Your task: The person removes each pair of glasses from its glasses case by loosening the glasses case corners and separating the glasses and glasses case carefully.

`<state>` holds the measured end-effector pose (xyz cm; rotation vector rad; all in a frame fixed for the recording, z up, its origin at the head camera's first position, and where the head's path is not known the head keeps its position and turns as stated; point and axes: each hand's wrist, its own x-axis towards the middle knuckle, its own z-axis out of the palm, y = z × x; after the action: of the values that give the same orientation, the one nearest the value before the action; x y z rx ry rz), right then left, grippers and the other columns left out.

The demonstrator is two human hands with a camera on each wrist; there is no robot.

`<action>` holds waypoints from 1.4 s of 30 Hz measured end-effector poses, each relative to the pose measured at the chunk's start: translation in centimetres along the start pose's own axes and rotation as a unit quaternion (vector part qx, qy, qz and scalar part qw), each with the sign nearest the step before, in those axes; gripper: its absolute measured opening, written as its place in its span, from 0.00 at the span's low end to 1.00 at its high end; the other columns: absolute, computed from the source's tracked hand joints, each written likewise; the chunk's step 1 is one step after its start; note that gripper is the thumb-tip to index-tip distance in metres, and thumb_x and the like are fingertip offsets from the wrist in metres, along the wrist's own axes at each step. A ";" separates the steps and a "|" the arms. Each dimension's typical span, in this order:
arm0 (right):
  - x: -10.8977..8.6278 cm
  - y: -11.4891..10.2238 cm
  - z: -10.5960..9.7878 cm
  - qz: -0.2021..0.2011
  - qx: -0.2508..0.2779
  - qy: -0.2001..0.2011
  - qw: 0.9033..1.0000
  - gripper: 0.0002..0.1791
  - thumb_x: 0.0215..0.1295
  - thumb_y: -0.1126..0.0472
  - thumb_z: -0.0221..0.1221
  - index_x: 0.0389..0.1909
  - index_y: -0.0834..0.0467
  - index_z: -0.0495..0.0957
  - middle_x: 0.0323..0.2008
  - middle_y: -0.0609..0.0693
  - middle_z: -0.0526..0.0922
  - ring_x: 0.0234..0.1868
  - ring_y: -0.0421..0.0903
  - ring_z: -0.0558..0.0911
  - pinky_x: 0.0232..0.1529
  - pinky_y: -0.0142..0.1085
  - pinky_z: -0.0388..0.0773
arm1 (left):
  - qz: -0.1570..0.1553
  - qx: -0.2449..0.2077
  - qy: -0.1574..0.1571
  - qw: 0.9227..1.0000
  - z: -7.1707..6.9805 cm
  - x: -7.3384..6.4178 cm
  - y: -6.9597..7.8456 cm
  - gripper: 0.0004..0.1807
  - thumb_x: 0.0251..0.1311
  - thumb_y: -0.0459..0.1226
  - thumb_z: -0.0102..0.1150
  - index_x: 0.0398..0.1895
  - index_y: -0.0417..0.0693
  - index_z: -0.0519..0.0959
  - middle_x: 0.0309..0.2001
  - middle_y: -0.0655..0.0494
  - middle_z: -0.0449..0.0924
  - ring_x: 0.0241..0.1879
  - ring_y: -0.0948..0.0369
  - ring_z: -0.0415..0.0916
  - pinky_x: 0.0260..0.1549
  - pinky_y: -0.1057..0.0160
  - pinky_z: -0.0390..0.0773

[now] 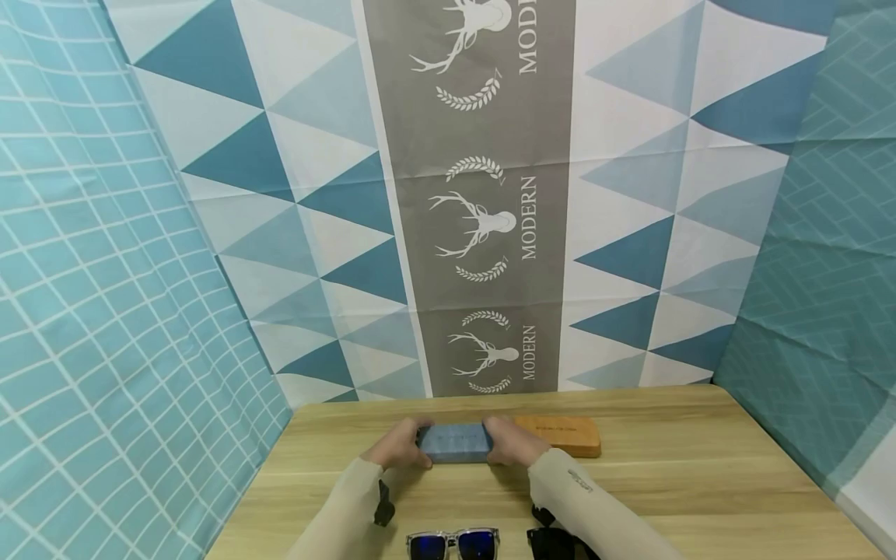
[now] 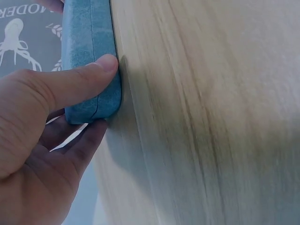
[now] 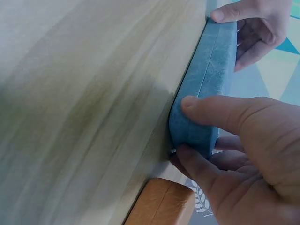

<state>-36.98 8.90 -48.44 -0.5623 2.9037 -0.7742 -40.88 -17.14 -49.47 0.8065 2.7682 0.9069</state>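
A blue glasses case (image 1: 456, 443) lies closed near the table's far edge, its long side facing me. My left hand (image 1: 402, 445) grips its left end, the thumb on the near side and fingers round the end, as the left wrist view shows. At the other end my right hand (image 1: 516, 442) holds the case between thumb and fingers, seen closely in the right wrist view. The case's seam faces the thumbs. An orange-brown glasses case (image 1: 577, 435) sits just right of the blue one, partly hidden behind my right hand.
Clear-framed sunglasses with blue lenses (image 1: 477, 544) lie at the table's near side between my forearms. Black sunglasses (image 1: 551, 543) are beside them, partly covered by my right sleeve. A patterned cloth wall (image 1: 623, 233) rises behind the wooden table (image 1: 665, 459).
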 end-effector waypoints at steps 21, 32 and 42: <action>1.5 0.1 0.0 0.033 0.007 0.010 0.999 0.33 0.54 0.72 0.75 0.61 0.71 0.74 0.56 0.65 0.82 0.57 0.61 0.81 0.54 0.51 0.81 | -0.002 0.000 0.014 1.000 0.1 1.2 0.3 0.42 0.41 0.23 0.79 0.64 0.22 0.72 0.64 0.27 0.74 0.62 0.37 0.75 0.60 0.42 0.75; 1.8 0.3 -0.3 0.025 0.023 0.024 0.999 0.35 0.53 0.72 0.75 0.62 0.72 0.73 0.57 0.66 0.80 0.57 0.60 0.80 0.58 0.53 0.79 | -0.007 0.013 0.022 1.000 -0.2 1.8 0.7 0.42 0.36 0.21 0.80 0.61 0.23 0.74 0.58 0.30 0.79 0.53 0.43 0.79 0.56 0.44 0.78; 1.6 0.2 0.1 0.029 0.021 0.015 0.999 0.34 0.52 0.72 0.74 0.62 0.70 0.74 0.51 0.61 0.82 0.48 0.54 0.81 0.49 0.50 0.81 | -0.017 0.012 0.009 1.000 -0.1 1.6 0.8 0.42 0.36 0.22 0.80 0.62 0.23 0.74 0.58 0.30 0.79 0.54 0.42 0.79 0.56 0.43 0.79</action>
<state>-38.50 8.42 -48.56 -0.4626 2.9091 -0.8422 -41.94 -15.79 -48.83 0.7550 2.8049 0.8817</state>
